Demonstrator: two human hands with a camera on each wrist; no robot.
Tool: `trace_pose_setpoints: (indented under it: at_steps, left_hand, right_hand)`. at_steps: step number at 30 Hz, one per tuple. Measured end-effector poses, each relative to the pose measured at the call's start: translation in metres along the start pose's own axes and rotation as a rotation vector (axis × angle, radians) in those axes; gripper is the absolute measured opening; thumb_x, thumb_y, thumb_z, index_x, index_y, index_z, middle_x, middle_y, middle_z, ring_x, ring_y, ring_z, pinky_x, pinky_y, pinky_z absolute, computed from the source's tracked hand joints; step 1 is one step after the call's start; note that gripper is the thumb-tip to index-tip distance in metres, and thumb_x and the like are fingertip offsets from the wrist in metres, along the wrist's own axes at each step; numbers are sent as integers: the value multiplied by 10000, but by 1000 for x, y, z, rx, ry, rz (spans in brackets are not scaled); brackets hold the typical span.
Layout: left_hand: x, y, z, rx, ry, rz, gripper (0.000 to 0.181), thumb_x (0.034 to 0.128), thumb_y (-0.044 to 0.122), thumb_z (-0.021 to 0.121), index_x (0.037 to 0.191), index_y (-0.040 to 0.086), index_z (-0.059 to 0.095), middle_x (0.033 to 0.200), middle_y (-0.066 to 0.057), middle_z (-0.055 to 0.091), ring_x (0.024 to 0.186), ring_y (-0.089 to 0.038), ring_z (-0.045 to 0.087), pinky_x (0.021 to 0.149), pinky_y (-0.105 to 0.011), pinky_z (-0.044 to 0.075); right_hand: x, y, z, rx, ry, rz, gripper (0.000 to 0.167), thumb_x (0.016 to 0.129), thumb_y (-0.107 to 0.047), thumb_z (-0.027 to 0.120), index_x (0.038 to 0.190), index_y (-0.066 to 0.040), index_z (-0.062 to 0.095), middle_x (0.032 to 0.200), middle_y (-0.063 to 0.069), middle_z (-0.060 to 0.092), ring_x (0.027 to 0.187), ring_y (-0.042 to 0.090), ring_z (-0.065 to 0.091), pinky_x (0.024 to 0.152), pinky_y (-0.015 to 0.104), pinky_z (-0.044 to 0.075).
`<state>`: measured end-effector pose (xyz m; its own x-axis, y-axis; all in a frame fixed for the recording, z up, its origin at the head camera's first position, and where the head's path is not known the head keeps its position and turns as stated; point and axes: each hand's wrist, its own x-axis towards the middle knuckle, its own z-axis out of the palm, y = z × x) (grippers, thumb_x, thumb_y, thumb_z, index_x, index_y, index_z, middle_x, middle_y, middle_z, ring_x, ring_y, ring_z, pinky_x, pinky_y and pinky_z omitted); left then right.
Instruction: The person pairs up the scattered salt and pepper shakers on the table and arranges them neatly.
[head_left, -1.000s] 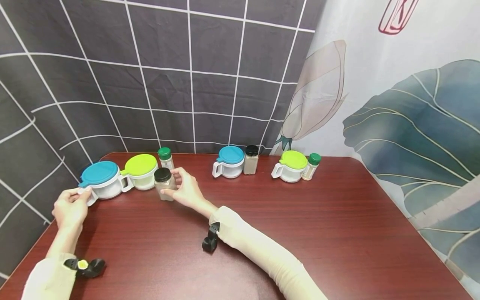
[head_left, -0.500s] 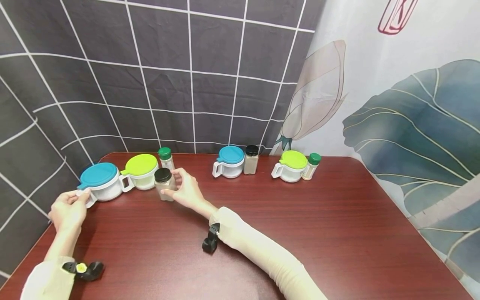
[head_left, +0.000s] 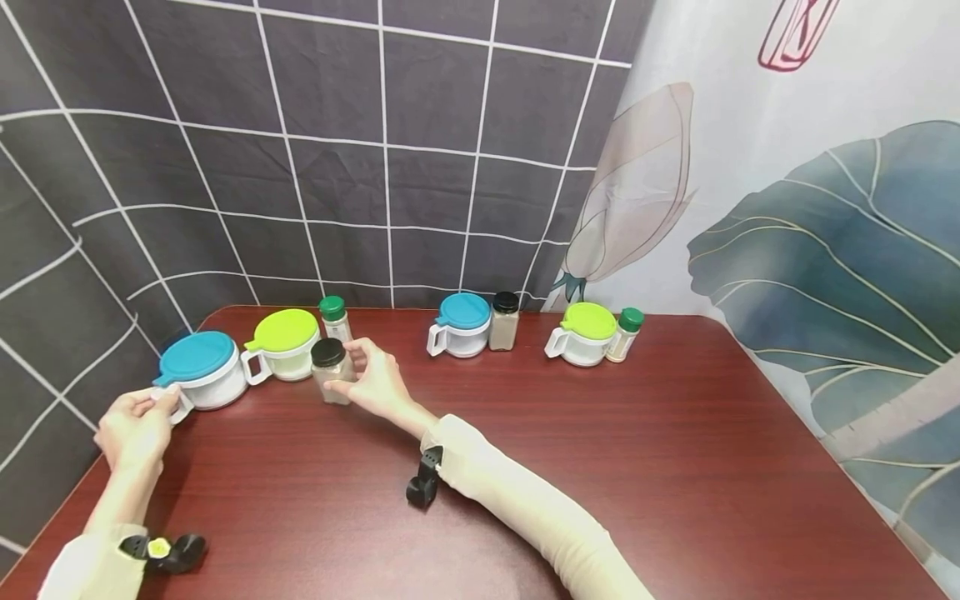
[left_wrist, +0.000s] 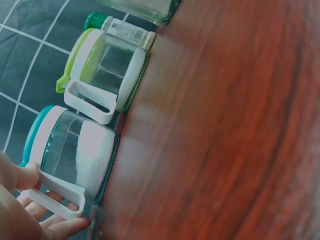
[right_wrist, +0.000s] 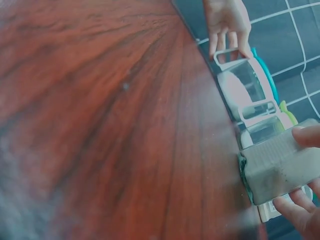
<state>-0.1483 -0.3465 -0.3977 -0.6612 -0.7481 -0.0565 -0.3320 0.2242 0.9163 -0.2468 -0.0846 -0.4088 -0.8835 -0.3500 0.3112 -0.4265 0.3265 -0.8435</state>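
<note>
at the left end of the surface (head_left: 675,450), the blue-lidded jar (head_left: 201,371) has been drawn slightly nearer the person over the last second, its lid now sitting a little lower in the head view and farther from the yellow-green-lidded jar (head_left: 287,343). no lifting is evident; a small slide is judged, so a fine adjustment of place seems to be under way. by contrast, the black-lidded jar (head_left: 328,371) is held where it was, and no shift is noted in the green-capped bottle (head_left: 334,317) behind it. relations of jar and hand: the blue-lidded jar is found just beyond the left hand (head_left: 135,429) and to its right, upright, with its handle (left_wrist: 65,186) pinched between the thumb above and fingers curled beneath, as shown in the left wrist view. the black-lidded jar is gripped from its right side by the right hand (head_left: 381,383), thumb on the near face, fingers around the far one; whether the yellow-green-lidded jar is touched by it cannot be told. well to the right, a second blue-lidded pot (head_left: 461,327) and a dark-capped shaker (head_left: 504,321) are left untouched by either hand.
</note>
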Motion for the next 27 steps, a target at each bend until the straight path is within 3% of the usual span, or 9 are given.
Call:
trace_pose_setpoints:
  at_steps: [3,7,11,15,24,27]
  left_hand:
    - [-1,0,0,-1,4,-11,149,910,351,607,789,348,520,471,390,396,618,142,379,883,-204,292]
    - [-2,1,-2,7,11,3,118,918,344,596,823,314,532,476,403,382,679,121,360,928,-222,267]
    - [-3,2,-5,53,13,9,115,924,344,583,861,253,552,480,424,353,687,123,357,727,-119,302]
    - [-4,3,-8,100,1,15,178,918,354,589,904,178,572,476,425,340,621,139,374,573,-93,342]
    - [-10,10,-18,108,-22,25,131,913,338,596,839,236,559,482,418,358,507,150,411,478,-106,371]
    - [-5,10,-22,90,-34,21,140,908,346,612,796,313,534,483,412,397,485,146,435,466,-109,375]
  right_hand:
    - [0,1,0,1,3,0,537,715,-153,842,1183,-59,595,1085,114,702,940,151,687,748,102,502]
    - [0,1,-1,-5,8,5,536,707,-163,849,1175,-67,607,1078,103,710,933,141,693,751,103,501]
    - [-1,0,-3,-17,10,1,529,705,-175,852,1165,-72,612,1068,95,714,922,127,694,756,103,500]
    - [-3,0,-6,-18,10,5,522,701,-177,853,1152,-68,615,1056,97,715,914,128,692,753,108,504]
    - [-4,1,-12,-17,4,7,512,691,-153,857,1137,-65,620,1046,91,721,898,101,684,768,153,534]
    - [-6,-1,-14,-4,1,9,510,690,-141,856,1135,-61,620,1046,94,721,898,102,686,777,181,548]
